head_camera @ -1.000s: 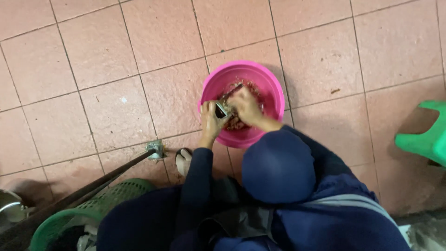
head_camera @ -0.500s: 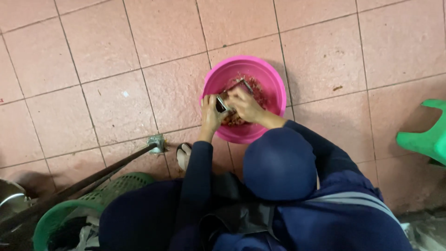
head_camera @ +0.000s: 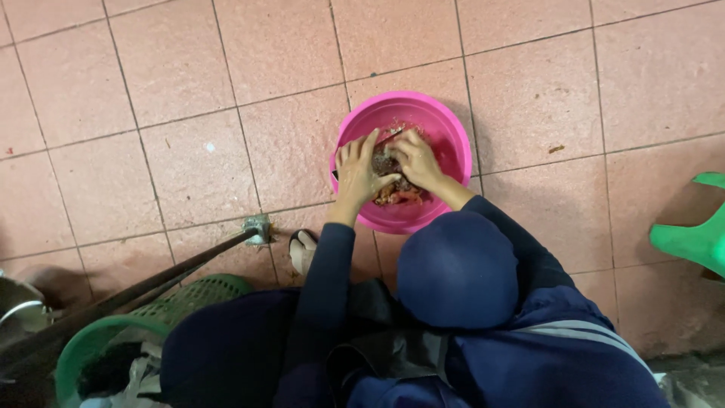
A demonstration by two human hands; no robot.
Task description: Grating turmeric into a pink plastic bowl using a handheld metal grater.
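A round pink plastic bowl [head_camera: 445,125] stands on the pink tiled floor and holds reddish-brown food pieces [head_camera: 396,195]. Both hands reach into it from dark blue sleeves. My left hand [head_camera: 355,170] lies at the bowl's left side with its fingers spread, resting on the rim and the food. My right hand [head_camera: 419,159] is inside the bowl, its fingers curled over a dark lump of food [head_camera: 385,163]. A thin grey strip [head_camera: 393,134], perhaps a blade, shows just above the fingers. A head covered in dark blue cloth [head_camera: 457,268] hides the bowl's near edge.
A green plastic basket [head_camera: 91,340] with cloth in it sits at the lower left. A dark pole [head_camera: 143,283] runs over it to a metal bracket [head_camera: 258,227] on the floor. A green stool [head_camera: 695,234] stands at the right edge, and a sandalled foot [head_camera: 302,249] is near the bracket.
My left hand has gone from closed to fingers spread over the bowl's left side. The dark utensil that stuck up between the hands is now mostly hidden. The bowl stays put.
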